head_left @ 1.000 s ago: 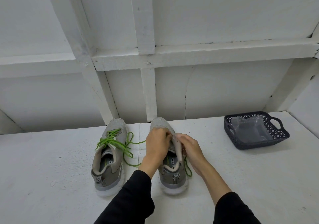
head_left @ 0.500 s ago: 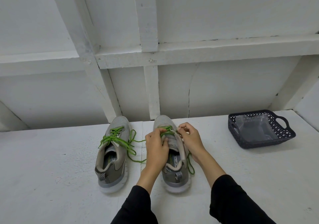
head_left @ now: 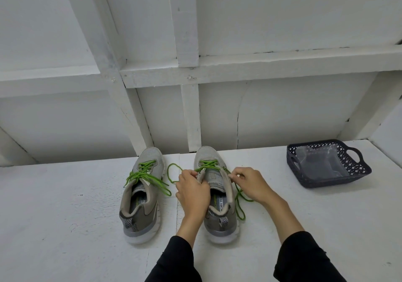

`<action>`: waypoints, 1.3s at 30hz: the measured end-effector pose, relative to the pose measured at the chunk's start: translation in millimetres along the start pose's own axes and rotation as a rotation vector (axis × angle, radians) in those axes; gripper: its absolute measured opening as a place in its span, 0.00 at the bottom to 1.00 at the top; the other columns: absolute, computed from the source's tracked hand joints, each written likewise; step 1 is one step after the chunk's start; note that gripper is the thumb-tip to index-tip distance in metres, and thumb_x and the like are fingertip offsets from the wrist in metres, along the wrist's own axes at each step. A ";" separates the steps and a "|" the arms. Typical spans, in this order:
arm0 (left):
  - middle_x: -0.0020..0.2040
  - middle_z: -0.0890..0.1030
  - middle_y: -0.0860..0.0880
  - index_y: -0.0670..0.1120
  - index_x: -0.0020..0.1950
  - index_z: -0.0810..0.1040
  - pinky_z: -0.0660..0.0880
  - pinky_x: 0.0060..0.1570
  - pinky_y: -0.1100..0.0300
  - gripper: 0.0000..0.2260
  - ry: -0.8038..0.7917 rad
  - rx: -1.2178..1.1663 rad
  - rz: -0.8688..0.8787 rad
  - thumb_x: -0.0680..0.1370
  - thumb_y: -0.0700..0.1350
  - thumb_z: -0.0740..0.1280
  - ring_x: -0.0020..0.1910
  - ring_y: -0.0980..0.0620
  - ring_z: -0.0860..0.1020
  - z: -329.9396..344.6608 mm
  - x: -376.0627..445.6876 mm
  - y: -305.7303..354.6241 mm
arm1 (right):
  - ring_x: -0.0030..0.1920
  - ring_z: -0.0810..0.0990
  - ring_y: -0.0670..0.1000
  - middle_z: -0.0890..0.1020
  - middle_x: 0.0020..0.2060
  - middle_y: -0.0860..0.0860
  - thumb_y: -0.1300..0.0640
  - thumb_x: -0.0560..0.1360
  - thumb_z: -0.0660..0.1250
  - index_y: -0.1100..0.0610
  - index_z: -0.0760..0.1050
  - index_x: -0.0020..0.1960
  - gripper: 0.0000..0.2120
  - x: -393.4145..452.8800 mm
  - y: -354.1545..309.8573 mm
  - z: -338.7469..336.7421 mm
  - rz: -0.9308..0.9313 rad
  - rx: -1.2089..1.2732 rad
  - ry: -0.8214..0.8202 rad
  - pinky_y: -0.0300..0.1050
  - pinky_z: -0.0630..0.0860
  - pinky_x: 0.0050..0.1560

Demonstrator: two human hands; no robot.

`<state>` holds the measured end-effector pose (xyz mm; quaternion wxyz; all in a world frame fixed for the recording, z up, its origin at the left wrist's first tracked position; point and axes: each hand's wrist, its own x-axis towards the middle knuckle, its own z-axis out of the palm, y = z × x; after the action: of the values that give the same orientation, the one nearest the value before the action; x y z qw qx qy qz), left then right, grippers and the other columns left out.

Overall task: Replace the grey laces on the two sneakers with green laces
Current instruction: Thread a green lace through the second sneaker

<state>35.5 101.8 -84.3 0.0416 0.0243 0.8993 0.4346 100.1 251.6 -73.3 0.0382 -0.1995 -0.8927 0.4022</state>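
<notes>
Two grey sneakers stand side by side on the white table, toes toward the wall. The left sneaker (head_left: 142, 191) carries a green lace (head_left: 143, 174) with loose ends trailing to its right. The right sneaker (head_left: 217, 194) has a green lace (head_left: 207, 164) crossed through its front eyelets. My left hand (head_left: 192, 191) pinches the lace at the sneaker's left eyelet edge. My right hand (head_left: 250, 184) pinches the other end at the right edge; the slack (head_left: 239, 203) loops down beside the shoe.
A dark perforated basket (head_left: 360, 172) holding a clear plastic bag sits at the right back of the table. White wall framing rises directly behind the sneakers. The table (head_left: 65, 216) stretches wide to the left.
My hands have drawn apart from over the tongue to the two sides of the right sneaker, and its green lace crossings now show at the front.
</notes>
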 end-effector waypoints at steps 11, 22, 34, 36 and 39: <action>0.56 0.75 0.46 0.49 0.59 0.78 0.74 0.53 0.45 0.15 -0.054 0.022 0.033 0.76 0.43 0.59 0.55 0.42 0.75 0.0 3.3 -7.4 | 0.24 0.62 0.46 0.66 0.28 0.50 0.50 0.83 0.52 0.56 0.66 0.42 0.14 -8.5 -27.6 -51.7 0.071 0.903 0.319 0.39 0.65 0.25; 0.61 0.72 0.46 0.56 0.69 0.73 0.70 0.62 0.48 0.26 -0.115 -0.076 0.029 0.74 0.36 0.58 0.61 0.43 0.71 -1.3 2.2 -5.1 | 0.47 0.78 0.47 0.82 0.44 0.46 0.56 0.82 0.55 0.62 0.72 0.45 0.13 -8.1 -20.4 -27.2 0.002 0.865 0.037 0.39 0.73 0.51; 0.63 0.74 0.49 0.53 0.66 0.75 0.68 0.64 0.46 0.20 -0.133 -0.083 0.051 0.77 0.58 0.62 0.65 0.45 0.70 2.6 5.3 -1.7 | 0.48 0.79 0.49 0.80 0.47 0.46 0.47 0.78 0.63 0.51 0.79 0.51 0.09 -5.8 3.9 -10.4 0.101 0.161 -0.064 0.39 0.72 0.43; 0.61 0.77 0.49 0.53 0.64 0.77 0.71 0.63 0.45 0.27 -0.173 -0.148 0.024 0.72 0.67 0.60 0.63 0.46 0.73 3.3 11.6 -3.3 | 0.49 0.77 0.48 0.81 0.44 0.46 0.52 0.79 0.64 0.52 0.79 0.43 0.08 -5.9 -1.2 -7.4 0.046 0.193 -0.068 0.40 0.70 0.47; 0.59 0.79 0.49 0.50 0.62 0.78 0.73 0.62 0.49 0.24 -0.225 -0.189 0.027 0.73 0.62 0.61 0.61 0.48 0.75 1.2 21.4 -1.8 | 0.49 0.75 0.48 0.78 0.46 0.49 0.55 0.82 0.58 0.56 0.75 0.44 0.11 -5.2 -8.7 -9.6 0.112 0.551 0.045 0.39 0.70 0.48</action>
<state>14.4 103.3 -87.6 0.1382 0.0809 0.8437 0.5123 104.2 251.1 -60.0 0.0885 -0.2396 -0.7363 0.6266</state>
